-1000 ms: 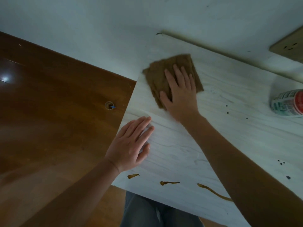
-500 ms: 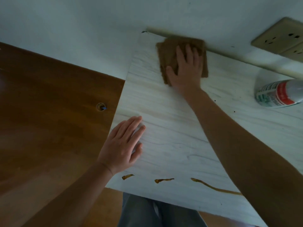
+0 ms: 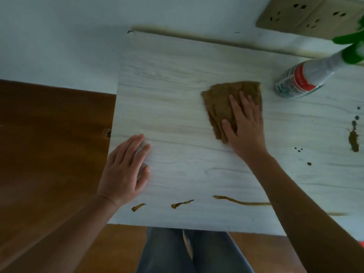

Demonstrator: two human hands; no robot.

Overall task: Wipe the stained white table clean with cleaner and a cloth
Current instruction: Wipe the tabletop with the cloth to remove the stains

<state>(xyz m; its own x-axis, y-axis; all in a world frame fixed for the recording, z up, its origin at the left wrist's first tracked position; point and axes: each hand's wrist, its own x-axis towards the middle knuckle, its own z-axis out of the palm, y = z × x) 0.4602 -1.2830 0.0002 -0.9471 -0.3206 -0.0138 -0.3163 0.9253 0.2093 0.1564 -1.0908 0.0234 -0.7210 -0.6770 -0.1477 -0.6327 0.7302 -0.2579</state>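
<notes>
Right hand (image 3: 245, 125), fingers flat on brown cloth (image 3: 226, 103), had swept from table's (image 3: 177, 79) 12 o'clock corner toward center. Left hand (image 3: 126, 170) stayed splayed at 9; streaks (image 3: 236, 200) at 6 remained unwiped.

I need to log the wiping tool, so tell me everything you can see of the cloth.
The cloth is brown, with a coarse, fuzzy look, folded into a rough square whose layered edges show at its lower left. It lies flat on the white table, right of centre, left of the spray bottle and apart from it. The right hand presses on it palm down, fingers spread, covering its lower right part. No stain touches it.
</notes>
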